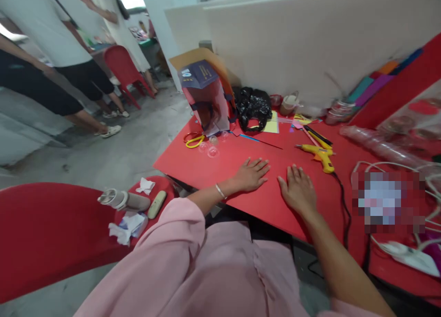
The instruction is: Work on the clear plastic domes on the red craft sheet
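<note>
My left hand (pixel 253 174) lies flat on the red table (pixel 234 156), fingers spread, a bracelet at its wrist. My right hand (pixel 298 188) rests palm down beside it with the fingers stretched out. Neither one holds anything. A yellow glue gun (pixel 323 158) lies just beyond the right hand, its black cord running toward the front edge. Past the left hand are several clear plastic domes (pixel 212 151), yellow-handled scissors (pixel 195 141) and a thin blue-and-dark stick (pixel 260 141).
A paper bag-like piece (pixel 222 105) and a black plastic bag (pixel 253 108) stand at the back. White cables and a power strip (pixel 409 257) lie right. On a red chair (pixel 51 234) at left are a bottle (pixel 134 201), a case (pixel 157 204) and tissues. People stand behind.
</note>
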Demonstrator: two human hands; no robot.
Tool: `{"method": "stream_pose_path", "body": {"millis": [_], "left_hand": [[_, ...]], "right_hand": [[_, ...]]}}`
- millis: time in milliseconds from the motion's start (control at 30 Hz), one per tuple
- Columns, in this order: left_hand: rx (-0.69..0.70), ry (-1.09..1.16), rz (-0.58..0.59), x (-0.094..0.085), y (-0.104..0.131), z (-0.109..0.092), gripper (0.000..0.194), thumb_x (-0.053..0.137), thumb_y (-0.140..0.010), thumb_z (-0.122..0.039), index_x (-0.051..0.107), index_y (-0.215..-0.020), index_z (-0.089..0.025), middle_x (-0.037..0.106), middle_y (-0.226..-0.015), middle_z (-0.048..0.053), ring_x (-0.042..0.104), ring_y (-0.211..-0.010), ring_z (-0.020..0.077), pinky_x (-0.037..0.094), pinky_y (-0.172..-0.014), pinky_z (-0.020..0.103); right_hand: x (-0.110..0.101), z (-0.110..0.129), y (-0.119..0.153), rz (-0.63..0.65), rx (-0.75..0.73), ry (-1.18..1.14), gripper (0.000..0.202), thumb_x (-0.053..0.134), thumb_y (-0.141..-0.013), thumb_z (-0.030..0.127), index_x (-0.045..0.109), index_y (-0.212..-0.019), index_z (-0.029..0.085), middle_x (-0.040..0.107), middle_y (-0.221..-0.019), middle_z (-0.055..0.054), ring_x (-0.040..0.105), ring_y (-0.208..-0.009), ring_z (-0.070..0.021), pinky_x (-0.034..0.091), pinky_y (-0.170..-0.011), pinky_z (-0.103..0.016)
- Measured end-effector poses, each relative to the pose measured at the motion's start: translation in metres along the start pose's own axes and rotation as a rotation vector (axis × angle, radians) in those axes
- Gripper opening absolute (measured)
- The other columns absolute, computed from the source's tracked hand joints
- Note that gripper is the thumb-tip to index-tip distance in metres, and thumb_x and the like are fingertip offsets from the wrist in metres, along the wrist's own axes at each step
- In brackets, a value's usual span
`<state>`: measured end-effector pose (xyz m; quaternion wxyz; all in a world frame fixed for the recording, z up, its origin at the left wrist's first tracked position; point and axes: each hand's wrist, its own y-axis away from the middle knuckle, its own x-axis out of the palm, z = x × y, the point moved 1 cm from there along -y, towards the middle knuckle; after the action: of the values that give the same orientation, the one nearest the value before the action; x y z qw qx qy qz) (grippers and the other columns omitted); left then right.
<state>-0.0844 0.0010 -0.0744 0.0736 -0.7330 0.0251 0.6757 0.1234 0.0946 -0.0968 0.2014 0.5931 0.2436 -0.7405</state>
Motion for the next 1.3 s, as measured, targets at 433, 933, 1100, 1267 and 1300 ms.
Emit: {"method": "stream_pose_path", "body": {"millis": [433,933,1100,1267,1300], "left_hand": [[-0.291,-0.035,-0.002,-0.011,0.090,0.006,0.072,0.043,-0.110,-0.062,0.049,-0.166,-0.017,0.040,-0.176,0.015,0.035,-0.165,0.0379,0.031,-0.133,0.066],[-0.269,0.317,-0.312,-0.011,0.092,0.029,0.029,0.063,-0.105,-0.038,0.079,-0.122,-0.021,0.074,-0.144,0.011,0.068,-0.134,0.0256,0.053,-0.119,0.046],[-0.630,0.409,-0.708,-0.019,0.103,0.087,0.014,0.069,-0.097,-0.026,0.080,-0.103,-0.021,0.073,-0.109,0.010,0.072,-0.097,0.0222,0.062,-0.090,0.038],[-0.705,0.211,-0.779,-0.033,0.108,0.133,0.040,0.080,-0.087,-0.028,0.075,-0.125,-0.019,0.063,-0.137,0.018,0.062,-0.128,0.0340,0.055,-0.108,0.050],[-0.692,0.189,-0.747,-0.033,0.107,0.138,0.048,0.083,-0.085,-0.029,0.073,-0.130,-0.019,0.062,-0.142,0.018,0.060,-0.132,0.0354,0.053,-0.111,0.052]], "right_hand": [[-0.003,-0.013,0.000,-0.134,-0.053,-0.045,0.067,0.033,-0.109,0.051,0.068,-0.148,0.010,0.056,-0.163,-0.024,0.047,-0.156,-0.0431,0.041,-0.124,-0.064],[0.011,0.063,-0.044,-0.076,-0.289,-0.039,0.057,0.037,-0.114,0.046,0.062,-0.157,0.018,0.050,-0.170,-0.018,0.045,-0.159,-0.0376,0.034,-0.129,-0.060],[0.017,0.057,-0.044,-0.100,-0.282,-0.057,0.056,0.041,-0.113,0.045,0.063,-0.156,0.016,0.050,-0.170,-0.019,0.043,-0.160,-0.0396,0.033,-0.130,-0.061],[0.020,0.057,-0.045,-0.102,-0.283,-0.101,0.055,0.044,-0.112,0.045,0.064,-0.156,0.018,0.050,-0.170,-0.017,0.044,-0.160,-0.0405,0.033,-0.130,-0.064],[0.021,0.056,-0.045,-0.107,-0.282,-0.109,0.055,0.044,-0.112,0.045,0.064,-0.155,0.019,0.051,-0.170,-0.016,0.044,-0.159,-0.0403,0.034,-0.129,-0.064]]}}
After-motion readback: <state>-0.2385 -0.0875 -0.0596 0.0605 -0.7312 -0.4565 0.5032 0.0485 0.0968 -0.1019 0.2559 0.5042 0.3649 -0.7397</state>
